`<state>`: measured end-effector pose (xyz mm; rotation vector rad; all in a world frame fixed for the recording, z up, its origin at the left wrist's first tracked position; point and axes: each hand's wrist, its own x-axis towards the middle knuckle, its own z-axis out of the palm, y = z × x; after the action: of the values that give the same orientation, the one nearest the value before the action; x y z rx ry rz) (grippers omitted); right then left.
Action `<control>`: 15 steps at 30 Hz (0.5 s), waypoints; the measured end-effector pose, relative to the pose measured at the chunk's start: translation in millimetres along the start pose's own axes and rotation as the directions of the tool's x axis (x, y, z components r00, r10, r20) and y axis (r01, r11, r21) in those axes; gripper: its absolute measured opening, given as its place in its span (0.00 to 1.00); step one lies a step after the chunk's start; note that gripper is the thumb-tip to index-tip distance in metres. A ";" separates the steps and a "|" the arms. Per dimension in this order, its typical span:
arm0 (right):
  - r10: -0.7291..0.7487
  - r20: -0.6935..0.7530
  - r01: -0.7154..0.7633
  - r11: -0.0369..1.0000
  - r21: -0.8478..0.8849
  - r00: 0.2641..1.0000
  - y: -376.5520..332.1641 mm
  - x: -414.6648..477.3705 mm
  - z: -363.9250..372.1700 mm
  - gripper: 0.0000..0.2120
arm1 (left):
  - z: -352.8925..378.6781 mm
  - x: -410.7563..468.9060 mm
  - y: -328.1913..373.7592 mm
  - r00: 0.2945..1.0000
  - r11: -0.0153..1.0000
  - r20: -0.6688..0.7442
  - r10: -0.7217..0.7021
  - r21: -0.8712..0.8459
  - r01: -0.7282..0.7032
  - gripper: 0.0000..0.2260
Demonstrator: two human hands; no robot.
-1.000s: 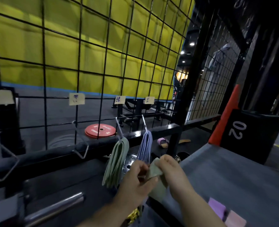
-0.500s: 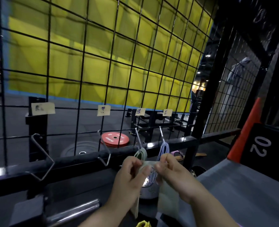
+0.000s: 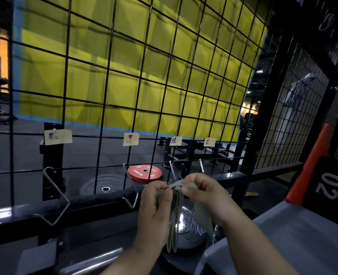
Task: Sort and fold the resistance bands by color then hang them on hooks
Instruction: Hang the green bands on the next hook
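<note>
My left hand (image 3: 156,203) and my right hand (image 3: 205,193) pinch the top of a pale green resistance band (image 3: 202,215) in front of the wire grid (image 3: 144,76), just below the third metal hook (image 3: 172,171). Folded green bands (image 3: 173,235) hang down between my hands. A purple band (image 3: 196,229) shows partly behind my right wrist, under the fourth hook (image 3: 201,165). Two bare hooks (image 3: 53,195) (image 3: 131,187) sit further left. Paper labels (image 3: 58,136) (image 3: 131,139) (image 3: 175,141) (image 3: 209,142) are stuck above each hook.
A black rail (image 3: 84,203) runs under the grid. A grey surface (image 3: 303,245) lies at lower right beside a black box marked 02 (image 3: 330,187) and an orange cone (image 3: 312,161). A red weight plate (image 3: 144,172) lies behind the grid. A chrome bar (image 3: 92,262) sits lower left.
My view swung left and up. Both hands lifted the green band up to the third hook, and they now cover most of the hung green and purple bands.
</note>
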<state>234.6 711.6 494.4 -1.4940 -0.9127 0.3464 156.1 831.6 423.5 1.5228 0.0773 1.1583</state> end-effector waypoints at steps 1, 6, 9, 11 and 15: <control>-0.012 -0.011 0.012 1.000 -0.016 1.000 -0.5 3.3 2.0 0.06 | 2.0 0.7 -0.5 1.000 1.000 -0.017 0.012 0.004 -0.012 0.14; -0.024 -0.049 0.018 0.993 -0.115 0.999 -1.3 18.0 11.6 0.02 | 11.2 8.9 0.7 0.994 0.994 -0.109 0.030 0.110 -0.018 0.10; -0.021 -0.068 0.008 0.984 -0.180 0.997 -1.8 24.6 17.1 0.02 | 15.8 13.1 1.1 0.988 0.973 -0.138 0.063 0.230 -0.030 0.07; -0.017 -0.085 0.000 0.981 -0.194 0.996 -0.9 28.5 18.5 0.03 | 19.4 14.3 -0.6 0.989 0.952 -0.132 0.072 0.305 -0.029 0.05; 0.005 -0.133 -0.031 0.981 -0.190 0.991 4.8 31.1 17.7 0.05 | 20.9 10.8 -0.2 0.996 0.897 -0.061 0.061 0.441 -0.028 0.04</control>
<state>243.6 746.5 496.4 -1.6823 -0.8460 0.1731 175.9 823.3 433.0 1.8852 0.3789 1.2916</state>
